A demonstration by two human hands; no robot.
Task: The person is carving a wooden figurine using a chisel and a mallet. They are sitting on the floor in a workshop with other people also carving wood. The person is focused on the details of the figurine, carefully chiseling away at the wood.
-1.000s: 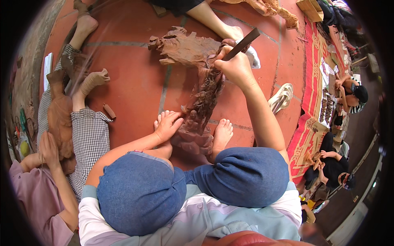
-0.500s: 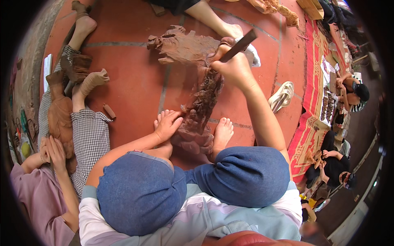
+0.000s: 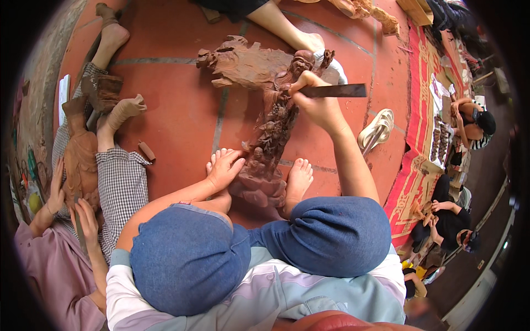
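Observation:
A reddish-brown wood carving [image 3: 273, 132] lies on the floor between my bare feet, with a figure's head at its far end and a broad jagged slab reaching left. My right hand [image 3: 320, 107] is closed round a flat, dark, bar-shaped tool [image 3: 342, 90], whose free end points right. Its fingers are at the carving's upper part, below the head; the tool's working end is hidden there. My left hand [image 3: 225, 170] lies flat over my left foot, fingers stretched out, fingertips against the carving's lower left side.
At the left a person in checked trousers works with both hands on another wooden figure [image 3: 81, 149]. A bare leg [image 3: 284, 27] reaches in beyond the carving. Sandals [image 3: 378, 129] lie to the right, before a red patterned mat [image 3: 406, 182]. Other people sit farther right.
My right hand has shifted slightly down and toward me, and the tool has swung from pointing up-right to nearly level. My left hand stays put. The left neighbour's hands have moved apart.

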